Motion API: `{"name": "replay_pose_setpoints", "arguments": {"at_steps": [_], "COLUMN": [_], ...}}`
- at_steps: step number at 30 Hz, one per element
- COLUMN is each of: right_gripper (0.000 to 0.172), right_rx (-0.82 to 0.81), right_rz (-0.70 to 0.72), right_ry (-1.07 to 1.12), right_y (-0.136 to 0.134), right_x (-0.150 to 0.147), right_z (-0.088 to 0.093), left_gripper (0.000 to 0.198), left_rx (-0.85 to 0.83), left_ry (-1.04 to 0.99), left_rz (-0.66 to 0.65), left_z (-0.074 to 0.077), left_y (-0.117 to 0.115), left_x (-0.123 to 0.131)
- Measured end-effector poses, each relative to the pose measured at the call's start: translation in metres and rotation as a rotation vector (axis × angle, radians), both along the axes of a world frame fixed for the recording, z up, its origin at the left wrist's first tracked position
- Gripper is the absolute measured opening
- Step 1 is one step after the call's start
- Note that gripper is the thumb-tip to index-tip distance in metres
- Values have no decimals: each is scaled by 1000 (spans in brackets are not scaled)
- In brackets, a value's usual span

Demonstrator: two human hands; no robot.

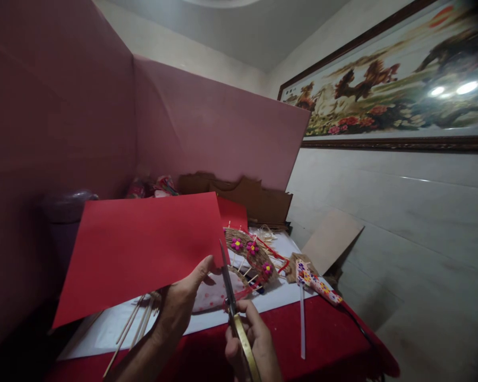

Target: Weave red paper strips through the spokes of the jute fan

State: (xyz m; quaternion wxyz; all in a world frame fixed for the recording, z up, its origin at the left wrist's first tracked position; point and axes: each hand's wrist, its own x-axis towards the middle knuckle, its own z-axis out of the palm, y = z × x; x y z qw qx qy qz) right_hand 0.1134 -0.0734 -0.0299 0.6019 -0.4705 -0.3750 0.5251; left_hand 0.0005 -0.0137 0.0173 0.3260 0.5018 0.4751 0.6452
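My left hand grips a large red paper sheet by its lower right corner, thumb on top, holding it up over the table. My right hand is closed around the gold handles of a pair of scissors. The blades point up and meet the sheet's right edge near my left thumb. Just behind the scissors lies a woven straw ring with pink flowers and wooden sticks through it.
A table with a red cloth and a white sheet carries loose wooden sticks, a flower-patterned paper piece and a white stick. Cardboard pieces lean at the back. Pink partition boards stand left and behind; a tiled wall with a horse painting is right.
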Motion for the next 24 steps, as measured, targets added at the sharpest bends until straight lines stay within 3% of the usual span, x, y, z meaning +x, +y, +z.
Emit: {"name": "replay_pose_setpoints", "arguments": {"at_steps": [6, 12, 24], "right_gripper": [59, 65, 55], "right_rx": [84, 89, 12], "right_rz": [48, 44, 11], "right_ry": [-33, -99, -6], "right_y": [-3, -2, 2], "right_x": [2, 3, 1], "right_z": [-1, -2, -5], "left_gripper": [34, 36, 35], "left_rx": [-12, -8, 12], "left_ry": [-21, -25, 1], "left_rz": [2, 2, 15], "left_z": [1, 2, 2], "left_y": [-1, -2, -1], "left_x": [2, 1, 1]}}
